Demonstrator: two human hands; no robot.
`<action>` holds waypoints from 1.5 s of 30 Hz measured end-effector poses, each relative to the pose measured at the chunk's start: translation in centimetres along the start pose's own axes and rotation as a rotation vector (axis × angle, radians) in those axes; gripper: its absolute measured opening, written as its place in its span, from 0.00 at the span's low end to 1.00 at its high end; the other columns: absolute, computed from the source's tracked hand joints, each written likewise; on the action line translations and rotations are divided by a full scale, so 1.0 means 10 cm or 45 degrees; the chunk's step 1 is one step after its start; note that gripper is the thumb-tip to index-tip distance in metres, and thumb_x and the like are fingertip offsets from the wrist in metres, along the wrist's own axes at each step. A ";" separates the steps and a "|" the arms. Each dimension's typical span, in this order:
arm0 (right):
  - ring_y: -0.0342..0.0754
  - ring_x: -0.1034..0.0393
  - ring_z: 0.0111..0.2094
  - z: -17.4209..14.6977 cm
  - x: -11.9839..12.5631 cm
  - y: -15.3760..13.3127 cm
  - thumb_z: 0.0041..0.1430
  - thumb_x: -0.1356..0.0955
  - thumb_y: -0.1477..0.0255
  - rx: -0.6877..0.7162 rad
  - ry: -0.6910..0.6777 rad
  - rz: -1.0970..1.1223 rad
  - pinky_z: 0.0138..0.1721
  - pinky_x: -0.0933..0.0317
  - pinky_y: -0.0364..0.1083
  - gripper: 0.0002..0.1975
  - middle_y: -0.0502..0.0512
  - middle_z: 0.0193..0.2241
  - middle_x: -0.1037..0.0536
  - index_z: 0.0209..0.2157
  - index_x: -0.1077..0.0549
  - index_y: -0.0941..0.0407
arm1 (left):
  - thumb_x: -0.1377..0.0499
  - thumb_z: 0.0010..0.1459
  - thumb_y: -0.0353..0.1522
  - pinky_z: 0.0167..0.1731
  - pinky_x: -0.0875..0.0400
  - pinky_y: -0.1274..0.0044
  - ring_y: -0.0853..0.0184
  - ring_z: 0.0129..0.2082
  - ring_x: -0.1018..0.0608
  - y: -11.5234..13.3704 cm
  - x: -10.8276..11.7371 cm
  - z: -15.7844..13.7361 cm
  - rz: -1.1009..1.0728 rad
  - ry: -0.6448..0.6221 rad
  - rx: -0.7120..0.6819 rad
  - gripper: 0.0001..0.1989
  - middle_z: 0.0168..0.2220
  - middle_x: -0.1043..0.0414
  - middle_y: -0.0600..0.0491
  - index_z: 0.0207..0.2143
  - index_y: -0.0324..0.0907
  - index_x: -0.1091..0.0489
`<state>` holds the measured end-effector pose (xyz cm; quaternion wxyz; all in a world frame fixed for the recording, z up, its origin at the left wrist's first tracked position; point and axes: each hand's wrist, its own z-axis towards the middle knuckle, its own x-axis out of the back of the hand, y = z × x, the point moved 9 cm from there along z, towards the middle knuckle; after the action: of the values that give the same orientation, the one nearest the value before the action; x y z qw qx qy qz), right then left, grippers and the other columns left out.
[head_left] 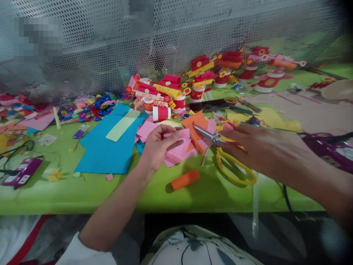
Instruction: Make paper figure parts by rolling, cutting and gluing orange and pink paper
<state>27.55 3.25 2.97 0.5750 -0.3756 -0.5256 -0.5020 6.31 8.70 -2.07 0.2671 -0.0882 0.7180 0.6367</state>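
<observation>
My left hand (158,145) pinches a small pink paper strip (183,134) between thumb and fingers, above a loose pile of pink paper pieces (176,156). My right hand (250,143) grips yellow-handled scissors (213,138). Their metal blades point left toward the strip, and one large handle loop hangs below the hand. Behind the blades lies orange paper (194,120). A rolled orange paper tube (185,180) rests near the front of the table. Left of my left hand is a blue paper sheet (110,143) with a pale green strip (123,125) on it.
Several red-and-white paper-cup models (197,92) stand along the back of the green table (55,198), before a perforated metal screen (104,44). Colourful small parts (93,106) lie at back left. Purple power strips sit at left (23,172) and right (328,151).
</observation>
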 end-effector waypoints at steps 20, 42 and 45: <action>0.50 0.21 0.34 0.17 -0.09 -0.32 0.56 0.25 0.57 -0.119 -0.086 1.682 0.33 0.23 0.49 0.16 0.52 0.37 0.16 0.42 0.19 0.50 | 0.36 0.65 0.36 0.51 0.20 0.67 0.61 0.49 0.18 -0.02 -0.40 -0.21 0.375 -0.469 0.003 0.16 0.52 0.23 0.48 0.54 0.46 0.28; 0.46 0.25 0.28 -0.35 -0.39 -0.33 0.55 0.25 0.54 -0.164 -0.109 1.540 0.28 0.31 0.45 0.20 0.53 0.31 0.17 0.44 0.18 0.53 | 0.40 0.67 0.44 0.47 0.30 0.62 0.52 0.48 0.22 -0.16 -0.04 -1.01 2.059 -0.274 -0.473 0.15 0.45 0.21 0.46 0.47 0.44 0.25; 0.45 0.28 0.25 -0.33 -0.36 -0.38 0.57 0.26 0.54 -0.153 -0.093 1.389 0.23 0.35 0.44 0.19 0.53 0.30 0.17 0.43 0.17 0.52 | 0.40 0.68 0.38 0.47 0.32 0.63 0.55 0.47 0.21 -0.06 0.05 -1.01 2.083 -0.267 -0.493 0.10 0.47 0.20 0.47 0.48 0.45 0.25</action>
<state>24.84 -0.04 -1.45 0.7109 -0.6428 -0.2447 -0.1468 3.45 -0.97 -2.33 -0.2324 0.4744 0.4056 0.7459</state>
